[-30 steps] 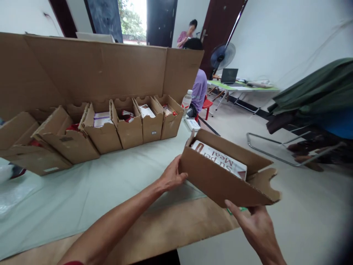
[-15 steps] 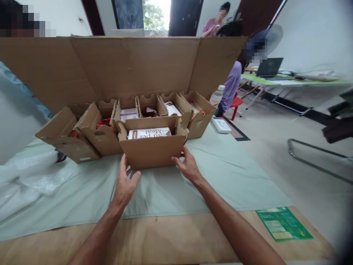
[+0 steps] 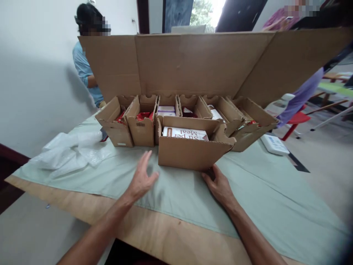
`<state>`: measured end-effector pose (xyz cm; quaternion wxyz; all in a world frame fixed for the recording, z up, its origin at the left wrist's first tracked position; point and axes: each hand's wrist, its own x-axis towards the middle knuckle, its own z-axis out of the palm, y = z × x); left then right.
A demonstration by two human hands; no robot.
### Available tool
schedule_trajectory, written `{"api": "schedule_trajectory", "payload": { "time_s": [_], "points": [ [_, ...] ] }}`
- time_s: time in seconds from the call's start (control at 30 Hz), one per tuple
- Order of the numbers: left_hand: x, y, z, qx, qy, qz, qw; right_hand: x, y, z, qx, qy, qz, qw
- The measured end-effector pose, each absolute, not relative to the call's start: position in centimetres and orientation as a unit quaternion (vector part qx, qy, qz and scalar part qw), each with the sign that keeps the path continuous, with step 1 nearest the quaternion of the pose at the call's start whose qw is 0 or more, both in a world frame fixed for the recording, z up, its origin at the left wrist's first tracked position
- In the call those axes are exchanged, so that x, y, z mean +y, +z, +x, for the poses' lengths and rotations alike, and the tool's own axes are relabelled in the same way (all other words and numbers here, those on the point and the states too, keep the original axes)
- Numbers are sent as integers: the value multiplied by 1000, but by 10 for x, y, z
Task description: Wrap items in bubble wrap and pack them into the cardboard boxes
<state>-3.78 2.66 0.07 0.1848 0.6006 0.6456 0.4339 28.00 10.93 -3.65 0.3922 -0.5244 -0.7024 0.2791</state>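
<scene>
A cardboard bin [image 3: 187, 154] stands on the green cloth in front of me, with a white carton [image 3: 185, 133] inside whose printed words "Super Meal" appear upside down. My left hand [image 3: 141, 180] is to the left of this bin, apart from it, open with fingers stretched and a little blurred. At the bin's lower right corner is my right hand [image 3: 220, 187], thumb and fingers apart; whether the fingertips touch the cardboard I cannot tell. Behind stands a row of similar bins [image 3: 143, 134] holding red packs, a purple-and-white box [image 3: 166, 110] and other packages.
A tall cardboard panel [image 3: 190, 62] stands behind the row. Bubble wrap [image 3: 74, 151] lies at the left on the cloth [image 3: 176, 195]. A white device [image 3: 274, 144] and a clear bottle [image 3: 278, 105] are at the right. A person in blue [image 3: 82, 62] stands beyond the panel's left end.
My left hand has come away from the front bin to the left. My right hand has loosened at the lower right corner. The view has swung left, showing more of the table's left side.
</scene>
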Motion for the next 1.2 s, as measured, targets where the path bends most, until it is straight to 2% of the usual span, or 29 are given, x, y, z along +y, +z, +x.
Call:
{"api": "schedule_trajectory", "payload": {
  "time_s": [0.03, 0.07, 0.2, 0.27, 0.4, 0.57, 0.67, 0.73, 0.8, 0.93, 1.03, 1.2],
  "points": [
    [24, 8, -62, 691, 398, 595, 101, 109, -37, 280, -701, 274, -527, 394],
    [21, 16, -90, 719, 392, 571, 62, 108, -38, 281, -700, 268, -530, 396],
    [16, 55, -204, 818, 382, 425, -66, 110, -39, 281, -695, 255, -542, 398],
    [20, 66, -245, 853, 364, 362, -95, 111, -37, 281, -693, 255, -545, 397],
    [33, 66, -271, 879, 329, 339, -74, 110, -33, 279, -690, 256, -549, 396],
    [16, 64, -219, 821, 328, 461, -70, 110, -34, 280, -689, 262, -544, 402],
    [-20, 58, -161, 733, 322, 596, -64, 112, -36, 278, -671, 283, -541, 420],
    [-43, 47, -124, 573, 282, 766, -74, 112, -34, 278, -646, 315, -535, 444],
    [-60, 33, -94, 450, 202, 869, -40, 108, -29, 279, -613, 330, -545, 467],
    [-75, 16, -70, 398, 96, 911, 59, 80, -13, 287, -585, 280, -577, 496],
    [-82, 16, -77, 412, 87, 903, 87, 46, 1, 290, -616, 269, -574, 468],
    [-94, 8, -106, 527, 156, 835, 24, 2, 16, 264, -748, 313, -474, 344]
  ]
}}
